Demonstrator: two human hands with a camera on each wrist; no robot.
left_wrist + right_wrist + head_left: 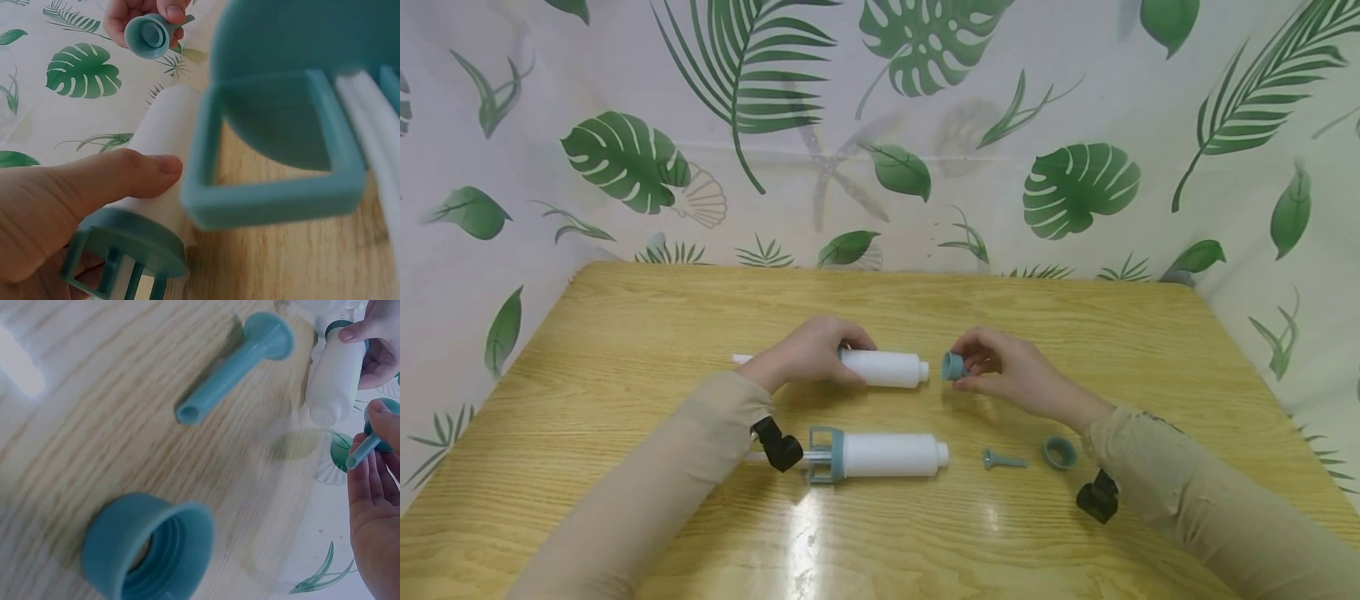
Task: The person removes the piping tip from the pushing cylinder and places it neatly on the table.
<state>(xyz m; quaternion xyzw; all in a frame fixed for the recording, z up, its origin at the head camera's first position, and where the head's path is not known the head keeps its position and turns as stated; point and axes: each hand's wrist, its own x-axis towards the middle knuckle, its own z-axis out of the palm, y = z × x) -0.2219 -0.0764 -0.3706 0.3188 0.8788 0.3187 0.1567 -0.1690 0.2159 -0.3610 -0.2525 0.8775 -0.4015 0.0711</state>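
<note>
In the head view my left hand (818, 352) grips a white plunger tube (886, 369) near its teal collar, thumb along its side; its short neck points right. Just right of that neck, my right hand (1018, 375) pinches a teal cap (953, 367), its open side facing the tube and apart from it. A narrow teal nozzle (364, 451) sticks out of the cap's back in the right wrist view. In the left wrist view the cap's inner threads (149, 34) show, and the held tube's teal collar (134, 240) sits below the thumb.
Nearer me lies a second white plunger tube (891, 456) with a teal handle frame (826, 456). To its right are a loose teal funnel-shaped nozzle (1006, 461) and a teal threaded ring (1060, 452). A leaf-patterned cloth (970, 192) hangs behind the wooden table (700, 308).
</note>
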